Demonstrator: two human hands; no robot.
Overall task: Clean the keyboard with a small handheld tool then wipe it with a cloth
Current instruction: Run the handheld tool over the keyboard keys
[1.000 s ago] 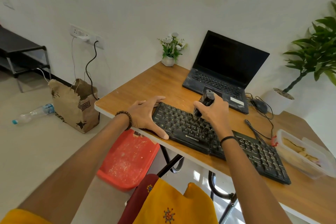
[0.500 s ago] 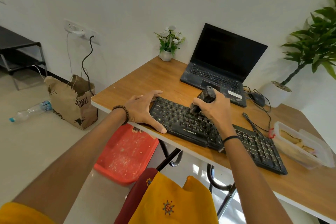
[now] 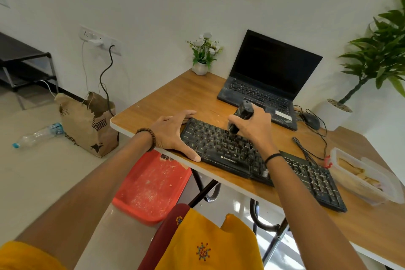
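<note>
A black keyboard (image 3: 221, 151) lies along the front edge of the wooden desk (image 3: 175, 98). My left hand (image 3: 173, 132) rests on the keyboard's left end, with the fingers spread and the thumb along its front edge. My right hand (image 3: 254, 126) grips a small black handheld tool (image 3: 242, 115). The tool stands nearly upright with its lower end on the keys in the upper middle of the keyboard. No cloth is in view.
An open laptop (image 3: 269, 76) stands behind the keyboard, with a mouse (image 3: 311, 121) and cables to its right. A plastic container (image 3: 363, 177) sits at the right. A small flower pot (image 3: 202, 55) and a large plant (image 3: 372, 61) stand at the back. A red stool (image 3: 151, 184) is below the desk.
My right hand has moved the tool a little to the left across the upper keys. My left hand has stayed on the keyboard's left end. The camera has shifted slightly.
</note>
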